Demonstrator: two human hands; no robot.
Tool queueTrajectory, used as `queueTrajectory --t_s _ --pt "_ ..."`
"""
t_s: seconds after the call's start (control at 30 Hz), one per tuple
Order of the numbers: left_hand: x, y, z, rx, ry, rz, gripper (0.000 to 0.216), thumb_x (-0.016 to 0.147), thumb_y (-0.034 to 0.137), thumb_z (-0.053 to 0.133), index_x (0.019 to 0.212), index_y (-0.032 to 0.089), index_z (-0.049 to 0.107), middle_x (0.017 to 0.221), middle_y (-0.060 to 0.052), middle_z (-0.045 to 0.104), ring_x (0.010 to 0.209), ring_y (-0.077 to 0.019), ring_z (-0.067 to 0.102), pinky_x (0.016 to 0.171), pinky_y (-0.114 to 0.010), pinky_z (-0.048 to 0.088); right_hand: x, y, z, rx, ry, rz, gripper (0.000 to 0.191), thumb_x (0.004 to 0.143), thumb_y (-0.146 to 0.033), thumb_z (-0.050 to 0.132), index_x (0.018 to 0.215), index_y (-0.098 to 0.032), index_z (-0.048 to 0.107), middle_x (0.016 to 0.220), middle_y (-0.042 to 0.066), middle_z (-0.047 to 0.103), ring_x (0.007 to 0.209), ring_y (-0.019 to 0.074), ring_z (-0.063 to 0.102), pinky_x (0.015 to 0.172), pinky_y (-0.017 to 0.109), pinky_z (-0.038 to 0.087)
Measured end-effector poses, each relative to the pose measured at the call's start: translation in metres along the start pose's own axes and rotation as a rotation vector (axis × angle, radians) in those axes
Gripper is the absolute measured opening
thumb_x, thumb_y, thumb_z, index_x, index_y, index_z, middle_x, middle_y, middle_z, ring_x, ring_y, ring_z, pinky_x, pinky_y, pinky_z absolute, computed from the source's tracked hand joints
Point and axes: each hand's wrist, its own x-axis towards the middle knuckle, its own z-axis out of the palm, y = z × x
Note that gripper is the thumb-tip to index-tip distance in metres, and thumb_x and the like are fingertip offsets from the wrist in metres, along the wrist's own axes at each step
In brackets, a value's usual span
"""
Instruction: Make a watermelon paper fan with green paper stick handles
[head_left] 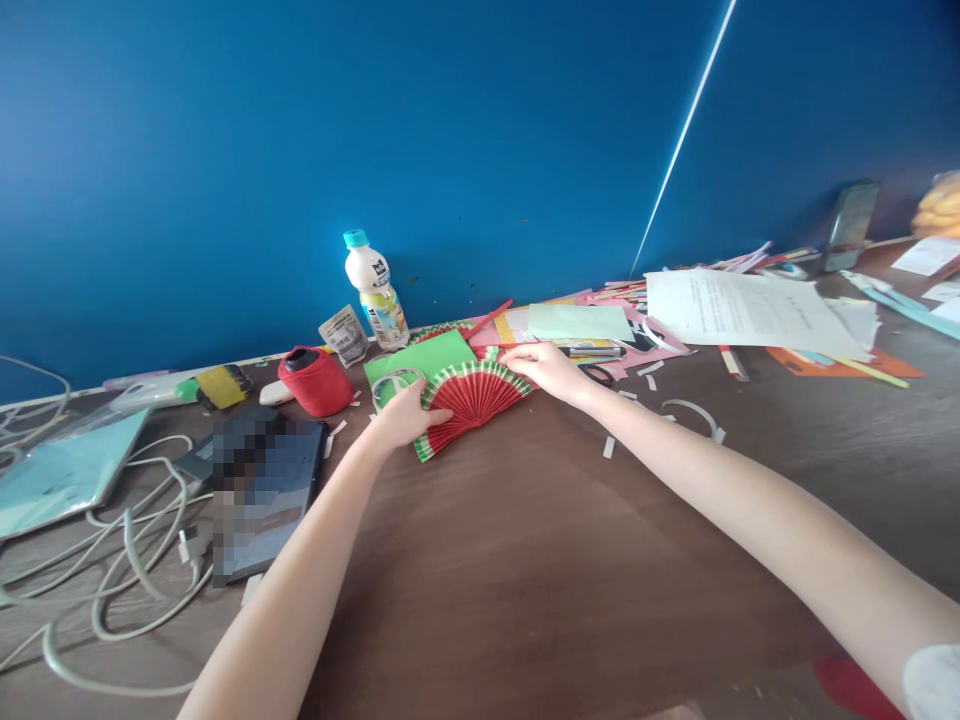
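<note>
A red pleated paper fan [478, 392] with a green and white striped rim lies spread above the brown table. On its left side my left hand [409, 414] is closed, thumb lying over the folds. My right hand [553, 371] pinches the striped rim at the fan's upper right. A roll of clear tape [386, 385] is just behind my left hand, next to a green paper sheet [446, 352]. Part of another red and green pleated piece [442, 328] shows behind that sheet. Black-handled scissors [598, 375] lie partly hidden beyond my right hand.
A red thread spool [316, 384], a bottle [377, 295] and a small pouch [345, 336] stand at back left. Cables [127, 550] and a tablet [281, 500] lie left. Papers [735, 308], paper scraps [609, 447] and a propped phone [851, 226] are right. A blue wall [480, 150] rises behind.
</note>
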Motion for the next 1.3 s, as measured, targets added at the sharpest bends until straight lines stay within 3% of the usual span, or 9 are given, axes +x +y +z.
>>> queueTrajectory --t_s 0.2,0.3,0.5,0.6,0.73,0.87,0.97,1.17,1.3 --pt "0.003 0.008 -0.017 0.001 0.088 -0.089 0.045 0.029 -0.007 0.074 0.061 0.02 0.057 0.083 -0.008 0.067 0.121 -0.0345 0.045 0.102 -0.038 0.031 0.007 -0.004 -0.017 0.004 0.118 0.025 0.02 0.071 -0.011 0.04 0.078 -0.015 0.059 0.076 0.006 0.066 0.059 0.0128 0.06 0.054 0.026 0.045" --pt "0.008 0.005 -0.024 -0.064 0.119 -0.096 0.044 0.033 -0.005 0.075 0.066 0.019 0.06 0.084 -0.008 0.067 0.115 -0.0324 0.05 0.098 -0.038 0.036 0.011 -0.003 -0.025 -0.071 0.123 0.021 0.019 0.068 -0.01 0.039 0.075 -0.015 0.057 0.075 0.006 0.064 0.055 0.0111 0.056 0.05 0.024 0.039" --pt "0.014 0.003 -0.029 -0.265 0.076 -0.172 0.03 0.056 0.006 0.069 0.082 0.018 0.06 0.073 -0.005 0.065 0.071 -0.0218 0.065 0.07 -0.036 0.051 0.011 0.004 -0.034 -0.334 -0.077 -0.039 0.017 0.061 -0.012 0.052 0.076 -0.018 0.058 0.078 0.001 0.059 0.065 0.0125 0.051 0.06 0.026 0.037" --pt "0.012 0.002 -0.022 -0.279 0.131 -0.159 0.034 0.061 0.008 0.067 0.092 0.018 0.057 0.074 -0.004 0.064 0.063 -0.0186 0.064 0.066 -0.035 0.052 0.008 0.006 -0.035 -0.474 -0.191 -0.052 0.027 0.055 -0.015 0.063 0.081 -0.02 0.056 0.082 0.0 0.056 0.07 0.0146 0.05 0.062 0.026 0.037" --pt "0.008 0.003 -0.013 -0.24 0.214 -0.117 0.041 0.057 0.009 0.07 0.095 0.018 0.057 0.084 -0.005 0.062 0.078 -0.0202 0.065 0.078 -0.035 0.049 0.006 0.006 -0.037 -0.619 -0.253 -0.038 0.027 0.056 -0.022 0.067 0.08 -0.02 0.054 0.086 0.003 0.054 0.076 0.0173 0.05 0.066 0.029 0.038" --pt "0.006 0.008 -0.011 -0.1 0.255 -0.049 0.037 0.046 0.005 0.074 0.079 0.017 0.06 0.091 -0.009 0.064 0.104 -0.0283 0.057 0.093 -0.039 0.039 0.007 0.004 -0.043 -0.698 -0.31 -0.012 0.017 0.061 -0.022 0.065 0.075 -0.02 0.056 0.085 0.003 0.059 0.071 0.0162 0.053 0.062 0.027 0.039" --pt "0.006 0.01 -0.011 -0.04 0.233 -0.02 0.034 0.045 0.005 0.073 0.074 0.018 0.06 0.096 -0.01 0.064 0.109 -0.0313 0.054 0.097 -0.041 0.035 0.01 0.004 -0.05 -0.732 -0.346 0.01 0.013 0.062 -0.015 0.062 0.073 -0.021 0.06 0.083 0.002 0.063 0.068 0.0149 0.055 0.059 0.025 0.039" --pt "0.004 0.011 -0.013 0.115 0.272 0.1 0.034 0.048 0.006 0.07 0.079 0.019 0.063 0.102 -0.01 0.061 0.112 -0.03 0.05 0.102 -0.04 0.028 0.012 0.012 -0.053 -0.836 -0.174 -0.046 0.021 0.069 -0.014 0.051 0.088 -0.019 0.059 0.091 0.007 0.062 0.073 0.0178 0.055 0.061 0.027 0.037" --pt "-0.001 0.013 -0.009 0.232 0.253 0.21 0.03 0.057 0.008 0.064 0.084 0.021 0.065 0.101 -0.009 0.058 0.109 -0.0307 0.05 0.1 -0.042 0.03 0.011 0.016 -0.051 -0.873 -0.168 -0.16 0.029 0.07 -0.012 0.05 0.097 -0.02 0.059 0.103 0.007 0.056 0.076 0.0162 0.054 0.066 0.027 0.037"
